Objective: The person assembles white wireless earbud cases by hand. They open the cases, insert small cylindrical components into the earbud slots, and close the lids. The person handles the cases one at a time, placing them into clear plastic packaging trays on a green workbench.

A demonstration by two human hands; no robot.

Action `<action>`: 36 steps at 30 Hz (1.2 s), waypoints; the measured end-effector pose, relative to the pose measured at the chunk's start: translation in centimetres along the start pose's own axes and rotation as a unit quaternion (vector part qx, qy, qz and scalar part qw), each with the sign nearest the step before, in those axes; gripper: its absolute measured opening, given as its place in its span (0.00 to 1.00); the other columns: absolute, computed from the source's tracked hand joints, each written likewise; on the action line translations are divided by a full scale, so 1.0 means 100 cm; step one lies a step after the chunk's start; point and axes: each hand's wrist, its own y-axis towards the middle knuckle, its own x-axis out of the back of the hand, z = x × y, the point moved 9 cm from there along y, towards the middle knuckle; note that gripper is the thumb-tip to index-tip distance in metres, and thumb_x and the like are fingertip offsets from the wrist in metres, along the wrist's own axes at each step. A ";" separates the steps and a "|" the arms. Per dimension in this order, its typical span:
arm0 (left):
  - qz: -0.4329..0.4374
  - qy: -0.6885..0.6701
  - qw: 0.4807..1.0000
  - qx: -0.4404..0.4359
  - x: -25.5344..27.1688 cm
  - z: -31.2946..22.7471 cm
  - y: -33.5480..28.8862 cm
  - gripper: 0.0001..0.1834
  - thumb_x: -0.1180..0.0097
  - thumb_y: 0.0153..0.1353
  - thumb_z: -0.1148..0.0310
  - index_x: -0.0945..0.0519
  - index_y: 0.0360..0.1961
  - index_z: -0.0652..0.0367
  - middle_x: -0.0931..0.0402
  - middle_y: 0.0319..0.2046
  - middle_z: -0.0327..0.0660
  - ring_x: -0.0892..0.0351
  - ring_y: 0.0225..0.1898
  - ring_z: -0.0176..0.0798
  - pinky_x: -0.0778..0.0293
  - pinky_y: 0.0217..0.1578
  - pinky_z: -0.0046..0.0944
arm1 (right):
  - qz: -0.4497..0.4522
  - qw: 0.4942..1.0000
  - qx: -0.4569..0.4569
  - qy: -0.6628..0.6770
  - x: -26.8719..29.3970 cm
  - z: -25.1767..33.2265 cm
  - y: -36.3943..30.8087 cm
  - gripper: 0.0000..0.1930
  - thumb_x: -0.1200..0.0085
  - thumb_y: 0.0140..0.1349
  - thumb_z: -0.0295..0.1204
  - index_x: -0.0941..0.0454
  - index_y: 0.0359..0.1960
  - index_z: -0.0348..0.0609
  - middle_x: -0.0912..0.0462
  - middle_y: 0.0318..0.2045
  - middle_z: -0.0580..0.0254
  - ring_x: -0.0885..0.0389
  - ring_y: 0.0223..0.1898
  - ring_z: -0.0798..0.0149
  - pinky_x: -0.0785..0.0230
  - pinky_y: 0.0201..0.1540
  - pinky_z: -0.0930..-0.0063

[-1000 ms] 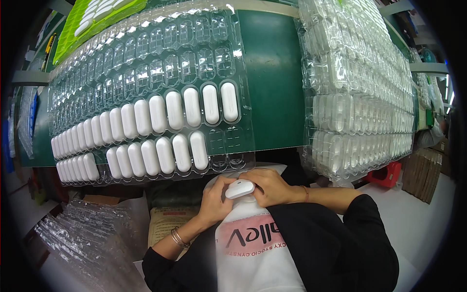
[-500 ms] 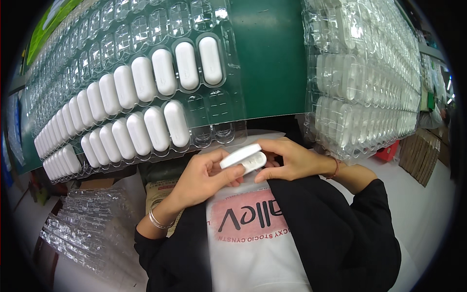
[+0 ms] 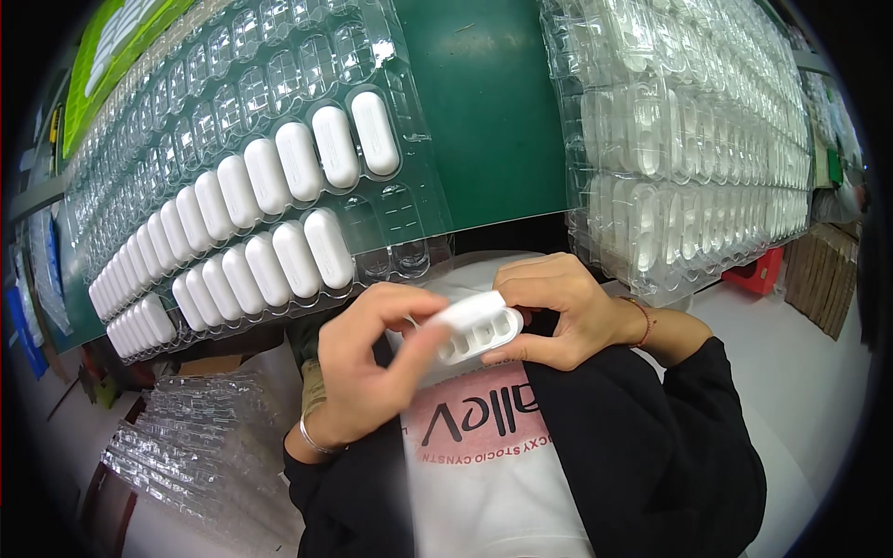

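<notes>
White case (image 3: 486,327) is held by right hand (image 3: 569,314); blurred left hand (image 3: 365,358) is half-curled beside it, grip unclear; green desk (image 3: 493,121) is seen beyond.

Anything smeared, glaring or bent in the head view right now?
Head view: left hand motion-blurred, worst beside the white case; right hand noticeably sharper; head view: bright glints on the clear tray and the stacked clear trays; head view: fisheye bending toward the rim, corners black.
</notes>
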 end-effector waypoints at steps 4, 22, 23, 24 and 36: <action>0.019 -0.142 0.987 0.077 -0.003 0.008 -0.004 0.16 0.50 0.69 0.72 0.28 0.53 0.70 0.18 0.40 0.46 0.21 0.39 0.29 0.25 0.39 0.28 | 0.008 1.000 -0.021 0.010 0.001 0.002 0.001 0.16 0.30 0.48 0.30 0.21 0.36 0.35 0.23 0.24 0.59 0.28 0.20 0.64 0.36 0.22 0.75; 0.054 -0.228 0.967 0.099 -0.001 0.005 -0.001 0.27 0.36 0.58 0.75 0.32 0.57 0.69 0.21 0.46 0.48 0.22 0.47 0.35 0.25 0.47 0.35 | -0.079 0.992 0.094 -0.030 0.009 0.014 0.003 0.15 0.36 0.43 0.20 0.19 0.37 0.31 0.18 0.26 0.54 0.20 0.23 0.57 0.30 0.25 0.71; 0.059 -0.245 0.965 0.076 -0.003 0.002 0.002 0.27 0.37 0.59 0.76 0.32 0.58 0.69 0.22 0.47 0.49 0.22 0.48 0.35 0.25 0.48 0.35 | -0.074 0.993 0.083 -0.029 0.010 0.013 0.004 0.17 0.37 0.41 0.19 0.19 0.38 0.32 0.18 0.27 0.53 0.19 0.25 0.56 0.29 0.27 0.70; 0.064 -0.262 0.961 0.054 -0.005 -0.001 0.007 0.27 0.38 0.59 0.78 0.33 0.58 0.70 0.22 0.48 0.49 0.22 0.49 0.35 0.26 0.49 0.34 | -0.069 0.995 0.071 -0.028 0.011 0.014 0.006 0.19 0.37 0.40 0.19 0.19 0.39 0.33 0.18 0.28 0.52 0.18 0.27 0.54 0.28 0.28 0.68; 0.060 -0.153 0.985 0.055 -0.007 -0.002 0.010 0.22 0.45 0.53 0.89 0.24 0.51 0.70 0.23 0.45 0.44 0.22 0.47 0.38 0.28 0.52 0.34 | -0.077 0.992 0.095 -0.028 0.009 0.014 0.015 0.24 0.41 0.44 0.16 0.20 0.48 0.38 0.20 0.28 0.54 0.19 0.27 0.54 0.27 0.29 0.67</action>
